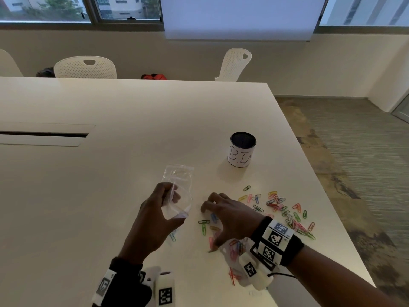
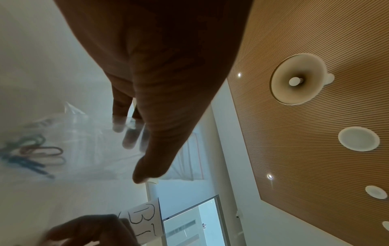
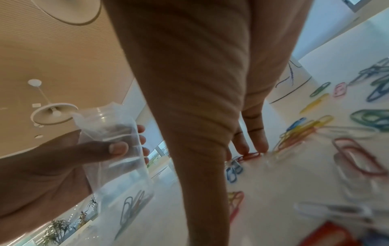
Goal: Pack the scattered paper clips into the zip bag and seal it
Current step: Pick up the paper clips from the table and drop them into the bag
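Left hand point(image 1: 155, 214) holds a small clear plastic zip bag point(image 1: 177, 191) up off the white table point(image 1: 110, 173), thumb on the near face and fingers curled round the far side, pinching the plastic between them. In the right wrist view the thumb tip presses the bag's front and three fingertips point(image 3: 143, 141) show past its far edge. A few paper clips already sit in the bag's lower end point(image 3: 132, 204), blue-grey and reddish ones; exact count not readable. Bag mouth state: cannot tell.

Right hand point(image 1: 225, 214) is palm down over the table just right of the bag, fingers spread and bent, tips down on the surface among loose clips. In the right wrist view two fingertips point(image 3: 258, 143) touch a red paper clip point(image 3: 250, 155); whether it is actually pinched, cannot tell. Blue clip point(image 3: 232, 173) lies just beside it.

Scattered coloured paper clips point(image 1: 285, 209) lie in a loose pile right of the right hand, toward the table's right edge: green, pink, yellow, red, blue. A smaller group sits under and left of the right palm, including a green pair point(image 1: 204, 224). More clips lie near the right wrist on a crumpled clear plastic wrapper point(image 1: 234, 255).

White cylindrical cup with dark rim and handwritten "BIN" point(image 1: 242, 149) stands upright farther back, apart from the clips. White perforated chairs point(image 1: 85, 67) stand at the far side of the table. Both wrists wear black bands with square marker tags point(image 1: 276, 238).
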A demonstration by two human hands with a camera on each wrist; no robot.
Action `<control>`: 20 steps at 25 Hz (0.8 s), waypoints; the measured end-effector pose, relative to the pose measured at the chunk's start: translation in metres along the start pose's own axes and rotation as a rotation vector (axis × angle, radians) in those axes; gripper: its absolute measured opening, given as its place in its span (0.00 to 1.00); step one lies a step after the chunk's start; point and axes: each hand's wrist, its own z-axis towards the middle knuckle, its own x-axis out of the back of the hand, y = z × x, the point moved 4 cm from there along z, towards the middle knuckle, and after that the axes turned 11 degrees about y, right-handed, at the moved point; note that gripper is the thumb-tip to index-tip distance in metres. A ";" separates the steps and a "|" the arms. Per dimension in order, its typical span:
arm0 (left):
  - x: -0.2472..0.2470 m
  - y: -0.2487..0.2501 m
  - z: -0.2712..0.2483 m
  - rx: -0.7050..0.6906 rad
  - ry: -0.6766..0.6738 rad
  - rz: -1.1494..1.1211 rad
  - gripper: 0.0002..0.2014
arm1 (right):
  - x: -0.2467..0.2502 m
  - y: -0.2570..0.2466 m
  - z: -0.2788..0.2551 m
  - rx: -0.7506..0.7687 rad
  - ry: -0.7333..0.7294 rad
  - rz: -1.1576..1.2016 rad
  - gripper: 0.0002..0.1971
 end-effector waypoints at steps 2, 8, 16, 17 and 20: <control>-0.001 -0.001 -0.001 0.003 -0.001 -0.001 0.30 | -0.002 -0.002 -0.002 0.006 0.017 0.056 0.37; -0.005 -0.001 -0.001 0.013 -0.025 0.008 0.31 | -0.002 -0.010 -0.006 0.058 0.083 0.069 0.36; -0.007 0.001 -0.002 0.008 -0.031 0.013 0.30 | -0.003 -0.013 -0.009 0.155 0.069 0.073 0.16; -0.007 0.000 -0.002 0.010 -0.029 0.010 0.30 | -0.001 -0.010 -0.009 0.157 0.089 0.086 0.11; -0.008 0.000 -0.002 0.012 -0.032 -0.004 0.30 | 0.004 -0.003 -0.012 0.127 0.097 0.017 0.15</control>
